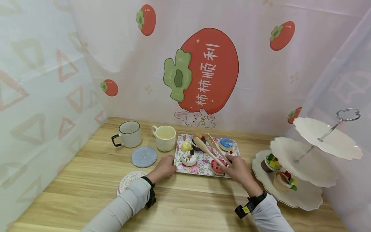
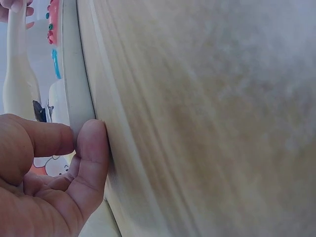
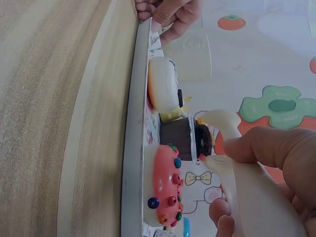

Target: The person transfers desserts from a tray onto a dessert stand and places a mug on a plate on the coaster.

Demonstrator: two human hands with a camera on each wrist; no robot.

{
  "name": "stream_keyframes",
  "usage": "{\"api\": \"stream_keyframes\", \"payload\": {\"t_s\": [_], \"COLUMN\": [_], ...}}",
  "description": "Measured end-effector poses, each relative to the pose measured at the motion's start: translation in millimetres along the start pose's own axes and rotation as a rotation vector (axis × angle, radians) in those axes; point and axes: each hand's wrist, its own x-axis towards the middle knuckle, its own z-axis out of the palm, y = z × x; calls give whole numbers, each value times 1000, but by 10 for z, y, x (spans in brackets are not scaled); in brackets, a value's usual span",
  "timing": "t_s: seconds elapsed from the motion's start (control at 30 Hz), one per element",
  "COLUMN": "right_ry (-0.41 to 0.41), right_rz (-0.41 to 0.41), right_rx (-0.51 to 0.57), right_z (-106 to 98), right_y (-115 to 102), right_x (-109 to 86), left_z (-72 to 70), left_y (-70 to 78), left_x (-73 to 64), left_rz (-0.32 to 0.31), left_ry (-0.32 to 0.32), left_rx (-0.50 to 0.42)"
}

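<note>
A floral tray [image 1: 203, 169] lies on the wooden table and carries several toy desserts. Among them are a white donut [image 1: 189, 158], a pink donut [image 1: 215, 167], a blue donut [image 1: 226, 143] and a chocolate cupcake [image 1: 198, 142]. My left hand [image 1: 171, 166] pinches the tray's left rim [image 2: 74, 79] between thumb and finger [image 2: 91, 143]. In my right hand [image 1: 230, 164] I grip cream tongs [image 1: 210, 149] by the handle end, with their tips over the chocolate cupcake [image 3: 180, 138]. The right wrist view shows the tongs [image 3: 256, 192] above the pink donut [image 3: 163, 190] and near the white donut [image 3: 163, 91].
A black-rimmed mug [image 1: 128, 134] and a cream mug [image 1: 164, 138] stand behind two round coasters [image 1: 144, 157]. A white three-tier stand [image 1: 301, 161] at the right holds small cakes [image 1: 285, 180] on its bottom plate. Printed cloth walls close in the table on three sides.
</note>
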Motion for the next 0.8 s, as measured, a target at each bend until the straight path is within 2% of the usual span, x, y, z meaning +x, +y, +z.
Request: {"api": "stream_keyframes", "payload": {"t_s": [0.3,0.6,0.8], "right_ry": [12,65,89], "right_rz": [0,-61,-85], "right_rx": [-54,-136,-150], "right_z": [48,84,87], "right_y": [-1,-12,-32], "right_x": [-1,-18,-33], "left_z": [0,4,7], "left_y": [-6,-12,-14], "left_x": [-5,-7,-1], "left_rz": [3,9,11], "left_ry": [3,5,0], "left_rx": [-7,-23,-14]}}
